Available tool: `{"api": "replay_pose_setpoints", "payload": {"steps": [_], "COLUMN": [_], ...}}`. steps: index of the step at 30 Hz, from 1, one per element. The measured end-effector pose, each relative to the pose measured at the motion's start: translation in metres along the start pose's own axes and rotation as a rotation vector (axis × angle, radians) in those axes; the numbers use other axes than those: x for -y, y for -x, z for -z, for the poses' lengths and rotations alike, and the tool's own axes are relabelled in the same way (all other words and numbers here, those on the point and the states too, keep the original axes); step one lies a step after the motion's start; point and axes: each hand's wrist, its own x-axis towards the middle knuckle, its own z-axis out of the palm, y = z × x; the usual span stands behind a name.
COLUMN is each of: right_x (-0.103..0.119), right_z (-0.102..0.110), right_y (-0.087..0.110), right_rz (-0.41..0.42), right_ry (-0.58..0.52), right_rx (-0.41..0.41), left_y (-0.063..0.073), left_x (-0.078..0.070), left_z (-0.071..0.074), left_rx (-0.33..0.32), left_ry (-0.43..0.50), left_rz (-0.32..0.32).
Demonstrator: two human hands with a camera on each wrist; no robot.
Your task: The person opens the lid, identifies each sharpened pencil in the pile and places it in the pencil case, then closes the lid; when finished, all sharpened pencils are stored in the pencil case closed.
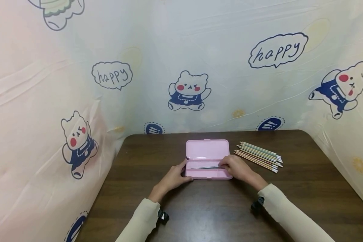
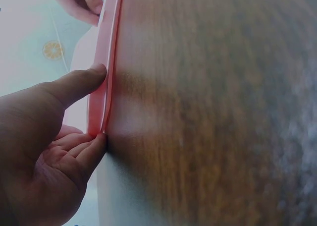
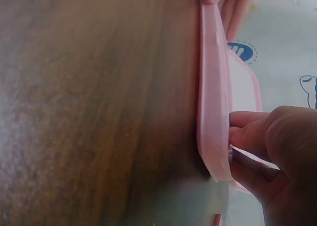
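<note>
A pink pencil case (image 1: 196,173) lies on the table with its lid (image 1: 207,149) raised toward the back. My left hand (image 1: 172,177) grips the case's left end, thumb on the front wall and fingers around the corner, as the left wrist view also shows. At the right end of the case, my right hand (image 1: 236,167) pinches the end of a thin pencil (image 1: 204,167), which lies lengthwise inside the rear compartment. The fingertips (image 3: 240,134) reach over the case wall in the right wrist view, partly hiding the pencil's end.
Several pencils (image 1: 258,156) with white ends lie in a loose row right of the case. The dark wooden table (image 1: 205,208) has a back edge against a printed curtain (image 1: 220,40), which also hangs at both sides.
</note>
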Motion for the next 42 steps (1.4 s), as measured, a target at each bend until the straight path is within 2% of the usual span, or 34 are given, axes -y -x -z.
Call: {"api": "replay_pose_setpoints", "payload": {"steps": [10, 14, 18, 22, 27, 35, 42], "right_x": [0.004, 0.003, -0.004, -0.013, -0.028, -0.054, -0.082], "right_z": [0.005, 0.018, 0.038, 0.063, 0.092, 0.125, 0.133], "right_y": [-0.001, 0.000, 0.003, 0.010, 0.025, 0.052, 0.068], "right_rz": [-0.028, -0.046, -0.060, -0.063, -0.104, -0.184, -0.257], "right_ry": [-0.033, -0.067, -0.063, -0.053, 0.005, 0.066, 0.096], "right_rx": [0.029, 0.020, -0.026, -0.094, -0.160, -0.146, -0.115], "left_y": [-0.001, -0.001, -0.001, -0.001, -0.001, -0.001, 0.000], "left_x": [-0.001, -0.001, 0.000, 0.001, 0.000, -0.001, -0.002], "left_z": [0.001, 0.001, 0.000, 0.000, 0.000, 0.000, 0.000], "left_rx": [-0.003, -0.003, -0.003, -0.001, -0.001, -0.001, 0.003], "left_ry": [-0.007, -0.009, -0.012, -0.008, -0.012, -0.022, -0.024], "left_rz": [0.006, 0.010, 0.011, 0.014, 0.019, 0.012, 0.014]}}
